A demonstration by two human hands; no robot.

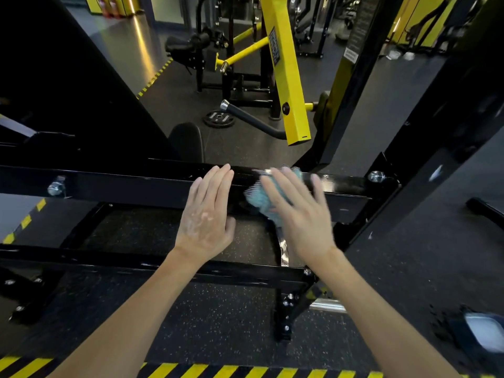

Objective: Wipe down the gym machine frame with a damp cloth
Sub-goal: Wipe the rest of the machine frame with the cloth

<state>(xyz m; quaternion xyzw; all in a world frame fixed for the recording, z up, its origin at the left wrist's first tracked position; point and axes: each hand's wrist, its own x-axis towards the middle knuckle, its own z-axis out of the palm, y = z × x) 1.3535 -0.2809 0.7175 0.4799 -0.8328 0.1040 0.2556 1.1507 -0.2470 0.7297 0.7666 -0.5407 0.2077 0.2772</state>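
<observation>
Both hands lie flat with fingers straight on the black frame bar [141, 184]. Left hand [208, 214] rests bare; right hand [297, 211], blurred, presses the blue cloth [261, 199] against the bar just beside it.

Cloth [260, 199]: light blue, fluffy, bunched up and motion-blurred, pressed under the flat, spread fingers of my right hand [297, 211] against the top and front face of the frame crossbar [136, 184]. The crossbar is a glossy black square tube running left to right, with a silver bolt [56, 186] near its left end and another at the right, where it meets an angled black upright [425, 170]. A lower black bar [109, 261] runs parallel, nearer me, and my left hand [210, 211] lies flat on the crossbar just left of the cloth.
</observation>
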